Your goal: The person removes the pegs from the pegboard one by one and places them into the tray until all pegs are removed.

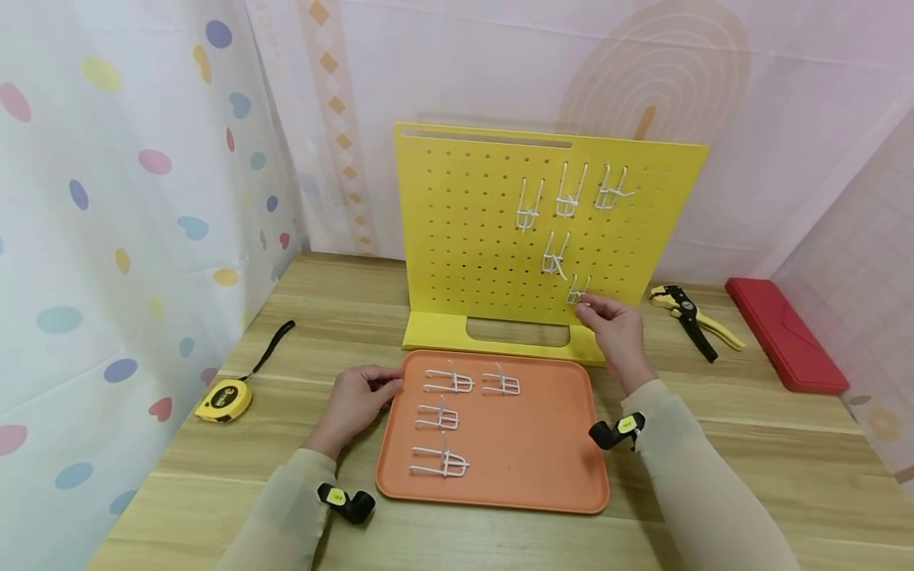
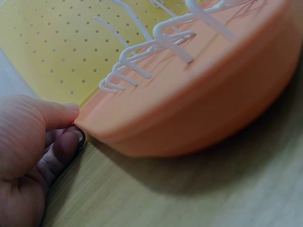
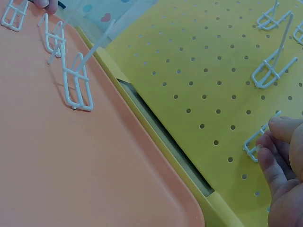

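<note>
A yellow pegboard (image 1: pixel 471 238) stands upright on its base, several white wire hooks hanging on its right half. At its lower right, my right hand (image 1: pixel 616 329) pinches a small white hook (image 3: pixel 251 145) between thumb and fingers, against the board. In the right wrist view the fingers (image 3: pixel 279 161) cover part of that hook. In front of the board lies an orange tray (image 1: pixel 528 444) with several more white hooks (image 1: pixel 446 461) on its left side. My left hand (image 1: pixel 362 403) holds the tray's upper left rim, thumb (image 2: pixel 61 115) on top and fingers curled beside it.
A yellow tape measure (image 1: pixel 224 400) with a black strap lies at the left of the wooden table. Right of the board are a yellow and black wire stripper (image 1: pixel 693 317) and a red case (image 1: pixel 785 335). Patterned curtains (image 1: pixel 178 159) hang behind and at the left.
</note>
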The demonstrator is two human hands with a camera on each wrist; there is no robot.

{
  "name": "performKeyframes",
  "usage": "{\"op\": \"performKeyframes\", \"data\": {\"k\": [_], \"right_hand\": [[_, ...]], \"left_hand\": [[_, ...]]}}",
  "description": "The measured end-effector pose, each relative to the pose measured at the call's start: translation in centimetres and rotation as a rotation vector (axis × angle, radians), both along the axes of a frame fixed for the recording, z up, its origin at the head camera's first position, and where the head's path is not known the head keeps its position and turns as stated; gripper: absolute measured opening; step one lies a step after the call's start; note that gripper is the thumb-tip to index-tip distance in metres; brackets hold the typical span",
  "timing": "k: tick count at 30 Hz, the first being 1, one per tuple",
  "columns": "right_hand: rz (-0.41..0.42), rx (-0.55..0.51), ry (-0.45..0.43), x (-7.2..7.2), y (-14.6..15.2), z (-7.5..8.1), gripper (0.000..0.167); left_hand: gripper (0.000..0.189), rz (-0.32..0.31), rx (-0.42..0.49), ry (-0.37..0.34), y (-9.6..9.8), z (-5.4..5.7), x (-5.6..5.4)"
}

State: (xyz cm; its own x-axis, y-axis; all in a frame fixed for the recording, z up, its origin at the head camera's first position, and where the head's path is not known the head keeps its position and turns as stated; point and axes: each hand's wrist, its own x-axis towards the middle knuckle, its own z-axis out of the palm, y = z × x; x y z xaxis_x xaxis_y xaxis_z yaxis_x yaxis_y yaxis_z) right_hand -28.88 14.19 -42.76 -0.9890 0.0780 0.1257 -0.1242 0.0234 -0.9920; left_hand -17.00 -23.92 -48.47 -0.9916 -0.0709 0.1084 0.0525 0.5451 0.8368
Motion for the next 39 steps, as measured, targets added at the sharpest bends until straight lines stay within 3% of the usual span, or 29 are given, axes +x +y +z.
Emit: {"op": "performKeyframes", "data": {"k": [8, 16, 22, 39], "right_hand": [[0.016, -0.08, 0.002, 1.6, -0.5, 1.9, 0.032], [-0.004, -0.112, -0.016, 0.5, -0.2, 0.7, 0.034], [-0.028, -0.115, 0.024, 0.1, -0.2, -0.2, 0.033], [-0.063, -0.083, 0.091, 1.1, 0.0, 0.2, 0.031]], "left_hand": [[0.017, -0.008, -0.006, 0.012, 0.0, 0.1, -0.1], [0.017, -0.007, -0.006, 0.016, -0.1, 0.0, -0.1], [0.017, -0.006, -0.015, 0.016, -0.1, 0.1, -0.1], [0.017, -0.007, 0.006, 0.006, -0.1, 0.1, 0.1]]}}
